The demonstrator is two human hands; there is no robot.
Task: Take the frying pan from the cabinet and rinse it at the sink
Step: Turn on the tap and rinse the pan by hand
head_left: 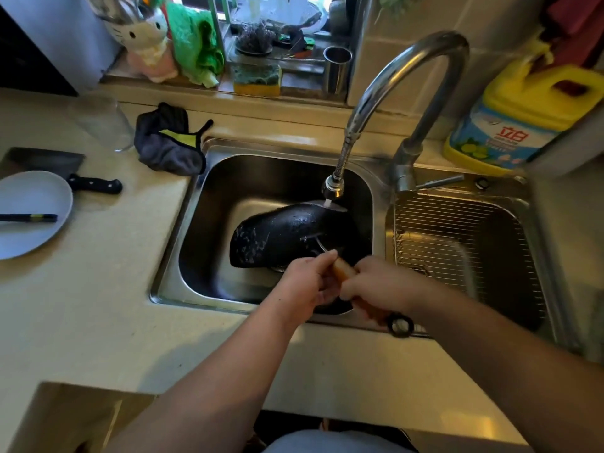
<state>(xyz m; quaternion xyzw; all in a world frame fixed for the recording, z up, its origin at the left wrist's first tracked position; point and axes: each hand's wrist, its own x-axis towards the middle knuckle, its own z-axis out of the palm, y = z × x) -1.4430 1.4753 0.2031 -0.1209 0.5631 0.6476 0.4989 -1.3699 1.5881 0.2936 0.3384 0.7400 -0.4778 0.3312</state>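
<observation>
Frying pan (287, 237) is sitting tilted in the left sink basin (202, 223), wet dark underside facing up. Faucet (385, 103) is running a thin stream onto the pan's upper rim. Both hands are wrapping the wooden handle (343, 268): right hand (382, 284) is gripping the rear part, left hand (309, 279) is closing on the front. Dish rack (464, 243) is occupying the right basin.

A pale countertop (108, 289) surrounds the steel sink (183, 243) — on it lie a grey plate (29, 204) (a dark utensil across it), a cleaver (65, 171), a clear glass (104, 125), a dark cloth (170, 142) and a yellow detergent jug (516, 119)
</observation>
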